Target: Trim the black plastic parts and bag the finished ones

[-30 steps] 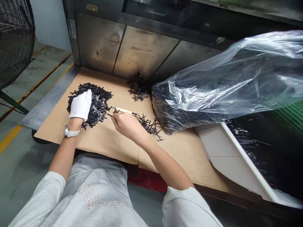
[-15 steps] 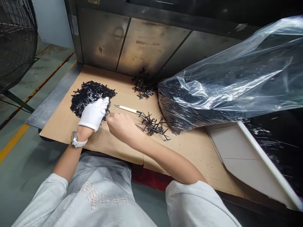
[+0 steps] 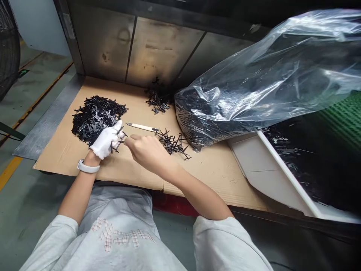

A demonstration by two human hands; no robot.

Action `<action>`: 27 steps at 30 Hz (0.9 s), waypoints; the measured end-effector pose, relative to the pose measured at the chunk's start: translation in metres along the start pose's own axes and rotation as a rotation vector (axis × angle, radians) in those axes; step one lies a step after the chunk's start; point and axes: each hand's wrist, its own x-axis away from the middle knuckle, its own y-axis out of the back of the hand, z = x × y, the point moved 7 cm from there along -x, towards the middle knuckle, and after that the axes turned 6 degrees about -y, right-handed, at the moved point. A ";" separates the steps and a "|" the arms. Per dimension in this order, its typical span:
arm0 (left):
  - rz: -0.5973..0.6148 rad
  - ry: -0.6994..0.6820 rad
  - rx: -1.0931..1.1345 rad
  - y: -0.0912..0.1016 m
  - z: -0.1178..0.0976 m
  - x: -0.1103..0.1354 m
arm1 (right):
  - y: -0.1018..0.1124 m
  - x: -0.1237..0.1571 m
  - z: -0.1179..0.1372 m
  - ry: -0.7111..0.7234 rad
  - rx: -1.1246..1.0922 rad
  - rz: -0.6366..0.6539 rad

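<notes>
My left hand (image 3: 105,140) wears a white glove and pinches a spiky black moulded plastic piece (image 3: 119,139) just in front of a large heap of similar black pieces (image 3: 94,118). My bare right hand (image 3: 146,151) is next to that piece, its fingertips almost touching it, and whether they grip it is hidden. Just beyond them a craft knife with a pale wooden handle (image 3: 142,127) lies on the cardboard sheet (image 3: 67,150). A loose cluster of black pieces (image 3: 172,143) sits right of my right hand, and a smaller one (image 3: 156,101) lies near the back wall.
A large clear plastic bag of black pieces (image 3: 239,82) fills the right side, above a white tray (image 3: 270,173). A dented metal wall (image 3: 163,49) rises behind the cardboard. A mesh fan (image 3: 7,49) stands at the far left, above a concrete floor.
My gloved left hand has moved off the heap towards my right hand and now pinches a black piece. The view has shifted slightly.
</notes>
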 end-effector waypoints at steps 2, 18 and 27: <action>0.015 0.049 0.101 0.000 -0.001 0.002 | -0.004 0.002 -0.012 -0.043 -0.086 -0.041; -0.458 -0.284 -1.457 0.071 -0.064 -0.008 | 0.000 0.008 -0.144 -0.439 0.126 0.111; -0.563 -0.297 -1.250 0.097 -0.068 -0.003 | 0.009 -0.123 -0.248 -0.593 0.088 -0.089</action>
